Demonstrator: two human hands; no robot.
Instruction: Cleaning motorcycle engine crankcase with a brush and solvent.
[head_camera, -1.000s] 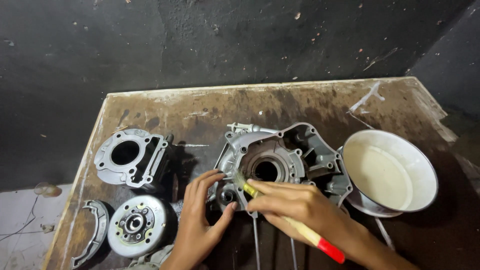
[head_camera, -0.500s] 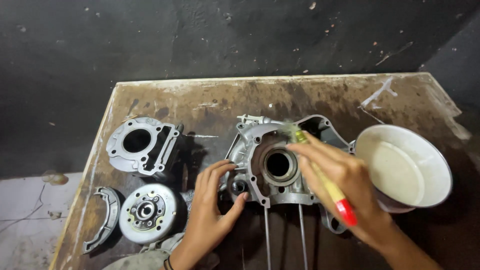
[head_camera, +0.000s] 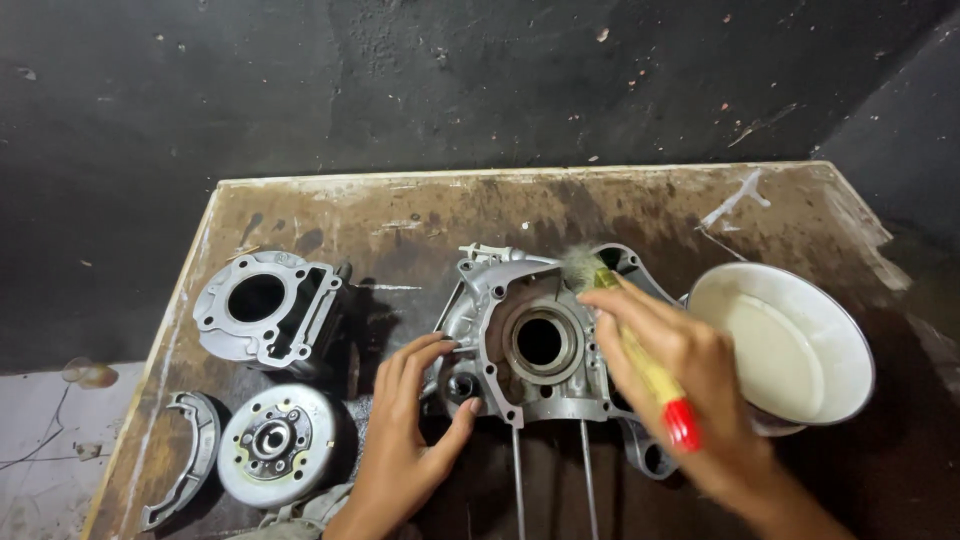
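The left hand (head_camera: 405, 440) lay open, fingers on the crankcase (head_camera: 540, 345) at mid-tabletop (head_camera: 400, 215). The right hand (head_camera: 680, 385) gripped a brush (head_camera: 640, 355), bristles on the casing's upper rim, beside a white bowl (head_camera: 790, 345).

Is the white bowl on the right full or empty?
Not empty: the white bowl sits tilted, a shallow pool of pale liquid in it.

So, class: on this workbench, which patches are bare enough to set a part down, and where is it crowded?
Bare: the far strip of the bench behind the cylinder block and crankcase. Crowded: the near-left corner, with the round flywheel and curved shoe, and the middle, where the left hand, right hand with brush, and bowl sit.
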